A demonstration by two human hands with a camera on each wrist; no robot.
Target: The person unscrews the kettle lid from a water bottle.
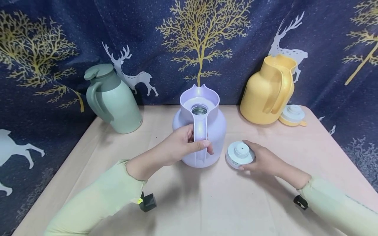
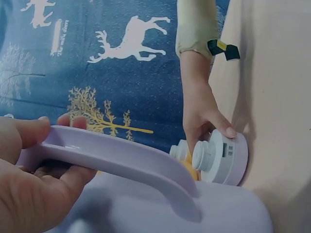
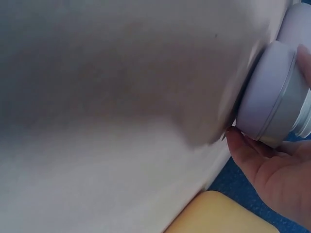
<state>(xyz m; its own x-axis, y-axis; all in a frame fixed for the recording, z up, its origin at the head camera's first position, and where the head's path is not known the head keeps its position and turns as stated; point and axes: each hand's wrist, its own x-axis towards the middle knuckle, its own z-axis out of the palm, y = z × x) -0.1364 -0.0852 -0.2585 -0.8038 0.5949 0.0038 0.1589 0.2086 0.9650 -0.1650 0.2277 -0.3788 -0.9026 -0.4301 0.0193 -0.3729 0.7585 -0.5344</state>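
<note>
A lilac thermos jug (image 1: 217,134) stands upright at mid table, its mouth uncovered and the metallic liner showing inside. My left hand (image 1: 177,144) grips its handle (image 2: 121,153), thumb laid across the near side. To the right of the jug, my right hand (image 1: 267,160) holds a jug lid (image 1: 236,160) between thumb and fingers. This lid lies upside down, its pale round stopper facing up and its lilac side (image 3: 267,92) against or close over the table. In the right wrist view, my fingertips (image 3: 235,138) are at the lid's lower edge.
At the back left stands a green thermos jug (image 1: 118,101) with its lid on. A yellow jug (image 1: 260,91), uncovered, is at the back right, with an upturned yellow-rimmed lid (image 1: 292,114) beside it. Behind the table (image 1: 230,203) hangs a dark blue patterned cloth (image 1: 165,49).
</note>
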